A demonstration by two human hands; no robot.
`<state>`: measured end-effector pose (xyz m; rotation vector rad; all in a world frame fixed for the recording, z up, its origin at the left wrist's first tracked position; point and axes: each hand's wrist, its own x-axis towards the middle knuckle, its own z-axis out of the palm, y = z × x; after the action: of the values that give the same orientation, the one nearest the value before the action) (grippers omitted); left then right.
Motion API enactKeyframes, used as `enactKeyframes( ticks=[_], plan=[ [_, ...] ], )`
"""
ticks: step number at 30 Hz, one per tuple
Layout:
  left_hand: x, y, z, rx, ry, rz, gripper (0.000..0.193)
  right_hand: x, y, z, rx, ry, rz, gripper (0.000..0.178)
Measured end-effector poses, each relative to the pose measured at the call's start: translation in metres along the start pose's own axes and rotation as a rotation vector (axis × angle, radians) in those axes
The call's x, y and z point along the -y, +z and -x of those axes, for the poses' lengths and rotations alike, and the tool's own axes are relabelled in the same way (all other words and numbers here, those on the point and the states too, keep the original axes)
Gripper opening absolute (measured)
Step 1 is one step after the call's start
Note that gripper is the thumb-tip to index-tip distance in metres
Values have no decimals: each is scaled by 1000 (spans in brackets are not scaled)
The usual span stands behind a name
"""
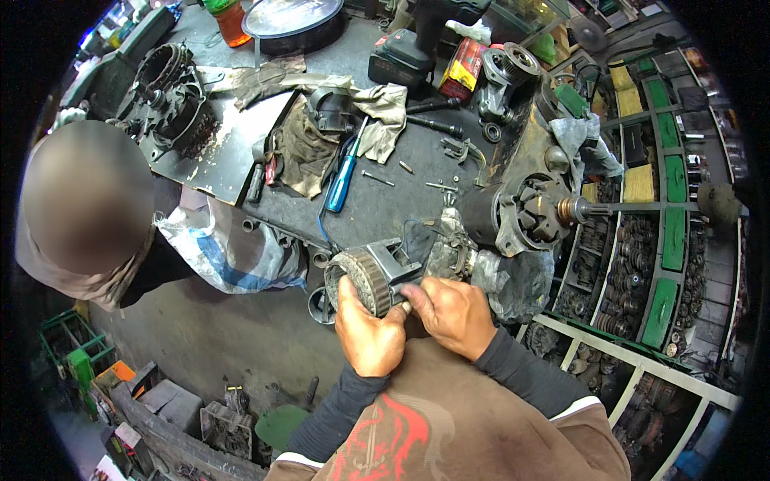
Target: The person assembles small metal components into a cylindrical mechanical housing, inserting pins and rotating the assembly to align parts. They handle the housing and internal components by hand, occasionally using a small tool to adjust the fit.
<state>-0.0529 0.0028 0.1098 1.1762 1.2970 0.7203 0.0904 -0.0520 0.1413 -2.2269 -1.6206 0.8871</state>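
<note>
Just beyond my lap I hold a round metal motor part (375,274) with a ribbed rim and a grey bracket on its far side. My left hand (369,341) is closed around its near rim, thumb up along the face. My right hand (459,317) is closed at the right edge, thumb and fingers pinched together there; whether a small piece sits between them is hidden. On the bench beyond lie a blue-handled screwdriver (343,183), a loose bolt (378,179) and stained rags (303,152). A larger motor assembly with a protruding shaft (529,212) rests to the right.
Another person (88,208) is close by at the left, near a white-and-blue sack (233,252). Shelving with green dividers (674,240) and many metal parts lines the right. A black power tool (401,60) and a red-yellow box (463,70) stand at the back.
</note>
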Motion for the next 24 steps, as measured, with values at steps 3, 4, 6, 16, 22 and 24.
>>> enactKeyframes(
  ticks=[3,4,6,16,22,24],
  plan=[
    [-5,3,-4,-6,1,47,56,-3,-4,-9,-331,-336,88,28],
    [-4,4,-3,-13,7,30,56,-2,-5,-12,-409,-424,121,32],
    [-6,4,-4,2,-6,16,56,-3,-1,-8,-241,-260,89,30],
    [-1,4,-7,47,31,105,55,-13,-3,-12,-199,-135,-162,40],
    [-3,-4,-12,116,-34,198,62,-31,-36,10,39,168,-897,14],
    [-6,-6,-12,103,-82,239,60,-22,-41,14,26,229,-1034,20]
  ],
)
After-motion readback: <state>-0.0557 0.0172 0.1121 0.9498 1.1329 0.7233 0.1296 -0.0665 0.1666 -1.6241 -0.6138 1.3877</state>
